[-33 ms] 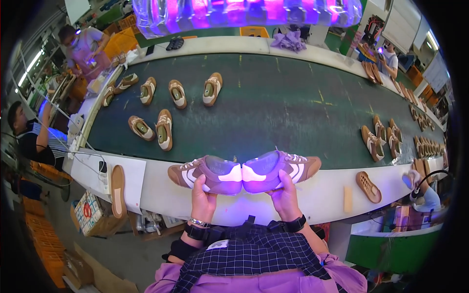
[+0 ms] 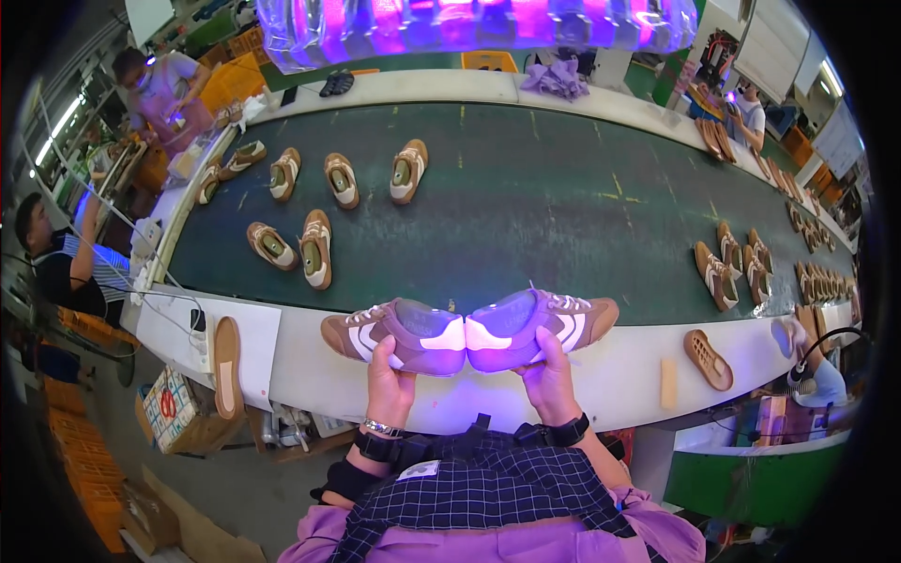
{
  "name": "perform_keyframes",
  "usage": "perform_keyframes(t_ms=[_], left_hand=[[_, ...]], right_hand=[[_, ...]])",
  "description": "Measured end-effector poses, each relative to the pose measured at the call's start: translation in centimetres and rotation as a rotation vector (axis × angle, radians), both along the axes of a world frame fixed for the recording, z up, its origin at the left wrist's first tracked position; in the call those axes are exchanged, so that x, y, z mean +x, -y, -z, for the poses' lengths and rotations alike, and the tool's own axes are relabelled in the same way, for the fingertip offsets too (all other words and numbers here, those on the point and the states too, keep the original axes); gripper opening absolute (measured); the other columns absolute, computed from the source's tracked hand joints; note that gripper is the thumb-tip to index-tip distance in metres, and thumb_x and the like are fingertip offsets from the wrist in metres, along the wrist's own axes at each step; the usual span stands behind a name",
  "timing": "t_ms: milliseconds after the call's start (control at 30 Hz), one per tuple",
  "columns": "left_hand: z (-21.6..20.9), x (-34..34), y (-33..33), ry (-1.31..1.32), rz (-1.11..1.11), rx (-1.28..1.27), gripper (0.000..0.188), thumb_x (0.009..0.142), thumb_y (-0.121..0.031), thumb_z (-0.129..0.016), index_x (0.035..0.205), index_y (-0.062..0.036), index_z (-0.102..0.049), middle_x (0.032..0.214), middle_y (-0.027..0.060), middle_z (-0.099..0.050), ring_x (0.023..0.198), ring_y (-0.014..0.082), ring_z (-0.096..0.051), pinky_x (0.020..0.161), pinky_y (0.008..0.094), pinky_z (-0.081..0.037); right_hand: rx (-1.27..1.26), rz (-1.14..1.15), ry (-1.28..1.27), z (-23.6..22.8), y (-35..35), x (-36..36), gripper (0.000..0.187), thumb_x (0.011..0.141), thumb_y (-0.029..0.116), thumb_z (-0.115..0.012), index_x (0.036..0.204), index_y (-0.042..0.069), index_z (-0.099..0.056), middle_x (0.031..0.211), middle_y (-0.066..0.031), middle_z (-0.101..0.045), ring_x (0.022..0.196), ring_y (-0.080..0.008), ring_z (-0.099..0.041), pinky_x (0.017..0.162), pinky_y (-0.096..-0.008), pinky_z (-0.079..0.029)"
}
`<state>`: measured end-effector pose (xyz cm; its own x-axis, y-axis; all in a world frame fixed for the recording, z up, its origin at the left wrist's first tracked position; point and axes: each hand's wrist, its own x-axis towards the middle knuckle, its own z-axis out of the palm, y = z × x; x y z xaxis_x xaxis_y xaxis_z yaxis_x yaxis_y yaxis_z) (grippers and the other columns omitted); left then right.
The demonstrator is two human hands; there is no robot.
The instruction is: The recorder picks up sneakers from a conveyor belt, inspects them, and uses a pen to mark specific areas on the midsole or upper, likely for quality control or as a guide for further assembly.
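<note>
I see my left hand (image 2: 389, 373) and right hand (image 2: 549, 373) each clasping a brown sneaker (image 2: 399, 333) (image 2: 540, 324) toe-to-toe just before the green conveyor belt (image 2: 526, 178), inspection underway, neither sneaker set down yet.

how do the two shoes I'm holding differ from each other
The brown suede sneaker in the left hand points its heel left; the matching sneaker in the right hand points its heel right. Their toes touch, mirrored. Both share white side stripes, white laces and violet-lit toes.
</note>
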<state>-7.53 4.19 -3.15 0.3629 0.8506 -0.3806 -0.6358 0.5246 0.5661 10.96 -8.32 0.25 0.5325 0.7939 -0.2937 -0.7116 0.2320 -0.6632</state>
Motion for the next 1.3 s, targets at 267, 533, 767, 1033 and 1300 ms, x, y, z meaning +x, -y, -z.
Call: perform_keyframes(t_ms=[267,533,767,1033,1300], left_hand=[[-0.4,0.0,0.1,-0.022,0.005,0.087,0.045,0.082,-0.019,-0.060,0.124,-0.0062,-0.047,0.118,0.0039,-0.057,0.108,0.0179,-0.056,0.093,0.0348,-0.047],[-0.1,0.8,0.5,-0.030,-0.010,0.091,0.044,0.083,-0.019,-0.060,0.123,-0.0065,-0.048,0.117,0.0035,-0.057,0.108,0.0177,-0.055,0.094,0.0350,-0.046],[0.1,1.2,0.2,-0.034,0.005,0.072,0.042,0.083,-0.020,-0.060,0.121,-0.0072,-0.050,0.116,0.0032,-0.058,0.107,0.0179,-0.056,0.094,0.0353,-0.046],[0.2,1.7,-0.3,-0.038,0.034,0.085,0.041,0.083,-0.019,-0.060,0.121,-0.0070,-0.050,0.116,0.0040,-0.058,0.107,0.0188,-0.056,0.094,0.0357,-0.046],[1.2,2.0,-0.6,-0.091,0.044,0.096,0.041,0.083,-0.020,-0.060,0.121,-0.0066,-0.050,0.115,0.0044,-0.058,0.106,0.0193,-0.057,0.093,0.0364,-0.047]], right_hand=[[0.020,-0.012,0.044,-0.9,0.1,0.7,0.035,0.091,0.023,-0.055,0.120,0.004,-0.048,0.108,-0.0070,-0.060,0.096,-0.0180,-0.062,0.079,-0.0370,-0.054],[0.000,-0.024,0.036,-0.6,0.2,1.3,0.035,0.091,0.023,-0.054,0.120,0.004,-0.048,0.108,-0.0069,-0.060,0.096,-0.0183,-0.062,0.079,-0.0369,-0.053],[-0.041,-0.024,0.051,1.1,0.3,1.7,0.042,0.090,0.030,-0.055,0.124,0.007,-0.045,0.114,-0.0071,-0.057,0.101,-0.0199,-0.060,0.081,-0.0399,-0.053],[-0.045,0.018,-0.013,1.1,-0.4,2.2,0.038,0.089,0.023,-0.057,0.120,0.004,-0.048,0.109,-0.0097,-0.059,0.095,-0.0206,-0.063,0.076,-0.0390,-0.056],[-0.083,0.029,-0.020,1.6,-0.3,2.8,0.038,0.087,0.023,-0.059,0.118,0.002,-0.049,0.106,-0.0107,-0.061,0.091,-0.0207,-0.065,0.073,-0.0372,-0.057]])
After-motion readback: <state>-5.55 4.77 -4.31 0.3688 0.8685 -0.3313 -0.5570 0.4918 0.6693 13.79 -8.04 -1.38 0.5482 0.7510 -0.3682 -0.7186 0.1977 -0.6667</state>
